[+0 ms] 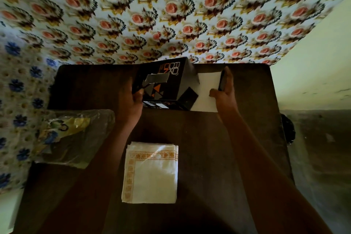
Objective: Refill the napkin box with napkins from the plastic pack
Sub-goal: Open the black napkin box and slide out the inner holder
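Observation:
A black napkin box (169, 83) with orange print lies at the far middle of the dark table (218, 148). My left hand (133, 100) grips its left end. The box's right end flap (208, 91) is swung out, white inside, and my right hand (224, 89) holds that flap's dark outer edge. A stack of white napkins (151, 173) with an orange border lies flat near me, between my forearms. The crumpled plastic pack (72, 137), clear with yellow and blue print, lies at the table's left edge.
A wall with rose-patterned paper (171, 15) rises just behind the table. A blue-flowered cloth (17, 85) hangs at the left. A dark round object (288, 131) sits off the table's right edge above a grey floor.

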Tool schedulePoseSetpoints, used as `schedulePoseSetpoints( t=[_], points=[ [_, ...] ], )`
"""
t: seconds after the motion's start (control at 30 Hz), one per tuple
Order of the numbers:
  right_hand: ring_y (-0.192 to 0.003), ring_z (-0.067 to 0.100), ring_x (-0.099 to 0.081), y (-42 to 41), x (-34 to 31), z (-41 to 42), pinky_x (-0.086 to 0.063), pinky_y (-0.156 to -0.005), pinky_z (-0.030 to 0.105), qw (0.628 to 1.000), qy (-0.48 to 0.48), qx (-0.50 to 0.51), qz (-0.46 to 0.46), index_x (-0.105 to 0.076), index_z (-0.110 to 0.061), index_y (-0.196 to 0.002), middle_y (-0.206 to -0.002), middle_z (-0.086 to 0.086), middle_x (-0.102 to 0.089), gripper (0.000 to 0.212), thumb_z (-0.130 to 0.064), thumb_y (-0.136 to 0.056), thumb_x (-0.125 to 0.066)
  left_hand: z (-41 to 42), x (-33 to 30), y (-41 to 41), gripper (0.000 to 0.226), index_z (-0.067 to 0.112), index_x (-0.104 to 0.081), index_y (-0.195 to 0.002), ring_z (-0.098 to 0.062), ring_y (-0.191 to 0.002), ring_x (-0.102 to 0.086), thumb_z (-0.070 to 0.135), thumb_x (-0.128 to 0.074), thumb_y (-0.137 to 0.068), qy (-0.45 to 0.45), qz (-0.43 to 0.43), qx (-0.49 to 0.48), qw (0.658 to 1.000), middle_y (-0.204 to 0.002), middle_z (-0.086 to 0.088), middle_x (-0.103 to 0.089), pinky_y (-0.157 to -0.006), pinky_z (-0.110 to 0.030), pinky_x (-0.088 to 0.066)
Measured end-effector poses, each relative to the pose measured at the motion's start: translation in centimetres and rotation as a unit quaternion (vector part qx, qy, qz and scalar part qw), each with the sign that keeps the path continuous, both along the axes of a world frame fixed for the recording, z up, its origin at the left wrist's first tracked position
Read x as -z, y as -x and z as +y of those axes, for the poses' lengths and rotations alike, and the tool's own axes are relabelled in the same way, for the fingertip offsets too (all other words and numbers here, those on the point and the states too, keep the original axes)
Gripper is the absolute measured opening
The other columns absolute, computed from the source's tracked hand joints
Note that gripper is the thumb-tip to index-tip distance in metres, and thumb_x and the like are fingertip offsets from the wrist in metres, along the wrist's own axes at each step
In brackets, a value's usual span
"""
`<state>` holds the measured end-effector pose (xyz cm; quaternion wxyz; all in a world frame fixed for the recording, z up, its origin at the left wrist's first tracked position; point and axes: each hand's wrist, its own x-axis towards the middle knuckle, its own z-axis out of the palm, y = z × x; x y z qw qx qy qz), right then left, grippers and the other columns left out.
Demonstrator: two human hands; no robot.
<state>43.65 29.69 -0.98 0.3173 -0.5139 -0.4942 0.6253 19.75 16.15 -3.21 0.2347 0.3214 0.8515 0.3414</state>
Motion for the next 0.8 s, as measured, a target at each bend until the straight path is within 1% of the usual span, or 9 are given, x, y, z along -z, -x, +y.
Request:
schedulePoseSetpoints(
  t=[0.03,0.1,0.2,0.27,0.33,0.43,0.6,0.7,0.8],
  points=[
    [-0.133,0.028,-0.047,-0.1,-0.5,0.1,-0.054,-0.098,0.052,1.0,-0.005,0.013,0.003,-0.018,-0.034,-0.156,-0.16,0.004,-0.03,0.091,0.01,-0.086,-0.056,0.1,0.0,-0.4,0.054,0.025,-0.035,-0.154,-0.029,-0.144,-0.039,0.039,-0.048,-0.103,-0.024,0.07,0.014,0.997,-0.157,-0.011,-0.037,-0.114,-0.053,-0.042],
    [-0.12,0.02,-0.054,-0.2,-1.5,0.2,-0.057,-0.089,0.044,0.999,-0.012,0.028,0.01,-0.024,-0.029,-0.154,-0.15,0.001,-0.04,0.086,0.013,-0.085,-0.055,0.4,-0.2,-1.8,0.05,0.025,-0.049,-0.144,-0.032,-0.139,-0.044,0.052,-0.039,-0.103,-0.04,0.1,0.044,0.993,-0.152,-0.013,-0.042,-0.108,-0.055,-0.046],
    [-0.108,0.017,-0.058,-0.1,-3.3,0.2,-0.059,-0.082,0.045,0.999,-0.005,0.04,0.029,-0.032,-0.027,-0.145,-0.139,-0.001,-0.047,0.074,0.011,-0.086,-0.055,0.4,-1.6,-4.4,0.06,0.027,-0.064,-0.11,-0.032,-0.118,-0.059,0.075,-0.032,-0.095,-0.072,0.036,-0.018,0.997,-0.125,-0.015,-0.06,-0.091,-0.054,-0.056],
    [-0.104,0.016,-0.059,-0.1,-4.7,-0.1,-0.06,-0.076,0.043,0.997,0.021,0.056,0.045,-0.033,-0.027,-0.141,-0.128,-0.003,-0.051,0.067,0.008,-0.088,-0.056,0.5,-3.7,-6.1,0.052,0.024,-0.061,-0.091,-0.022,-0.093,-0.067,0.071,-0.04,-0.095,-0.156,-0.012,-0.055,0.986,-0.096,-0.009,-0.066,-0.075,-0.042,-0.06],
    [-0.101,0.017,-0.059,0.2,-5.6,-0.6,-0.058,-0.074,0.041,0.996,0.035,0.067,0.053,-0.034,-0.022,-0.134,-0.115,-0.007,-0.051,0.058,0.006,-0.089,-0.058,0.7,-5.5,-7.5,0.038,0.026,-0.059,-0.095,-0.01,-0.08,-0.067,0.063,-0.049,-0.095,-0.194,-0.028,-0.065,0.979,-0.087,0.005,-0.065,-0.065,-0.03,-0.056],
    [-0.097,0.022,-0.061,0.7,-6.2,-1.8,-0.057,-0.069,0.038,0.996,0.031,0.066,0.05,-0.038,-0.016,-0.12,-0.11,-0.001,-0.05,0.048,0.005,-0.086,-0.065,1.4,-6.6,-8.3,0.042,0.025,-0.058,-0.113,-0.015,-0.093,-0.067,0.054,-0.07,-0.086,-0.18,-0.046,-0.087,0.979,-0.104,0.005,-0.064,-0.075,-0.034,-0.059],
    [-0.098,0.022,-0.061,1.0,-4.8,-4.0,-0.059,-0.069,0.038,0.996,0.06,0.058,0.033,-0.044,-0.019,-0.099,-0.112,0.005,-0.052,0.046,-0.001,-0.077,-0.08,3.7,-7.3,-7.1,0.106,0.013,-0.032,-0.148,-0.028,-0.132,-0.048,0.049,-0.089,-0.067,-0.057,-0.025,-0.096,0.993,-0.146,-0.012,-0.043,-0.102,-0.042,-0.05],
    [-0.098,0.023,-0.062,0.8,-3.8,-4.7,-0.059,-0.075,0.041,0.995,0.091,0.021,-0.022,-0.051,-0.016,-0.087,-0.106,0.007,-0.059,0.034,-0.009,-0.076,-0.082,4.2,-7.4,-6.0,0.09,0.014,-0.041,-0.141,-0.029,-0.128,-0.049,0.039,-0.087,-0.068,-0.011,0.008,-0.068,0.998,-0.144,-0.013,-0.042,-0.093,-0.037,-0.049],
    [-0.097,0.019,-0.065,0.6,-2.3,-5.1,-0.056,-0.073,0.03,0.993,0.07,-0.025,-0.091,-0.062,-0.012,-0.081,-0.099,0.001,-0.066,0.024,-0.021,-0.076,-0.084,4.0,-7.9,-4.8,0.07,0.017,-0.055,-0.13,-0.022,-0.12,-0.055,0.031,-0.082,-0.067,-0.028,-0.004,-0.028,0.999,-0.134,-0.007,-0.053,-0.095,-0.036,-0.05]
  ],
)
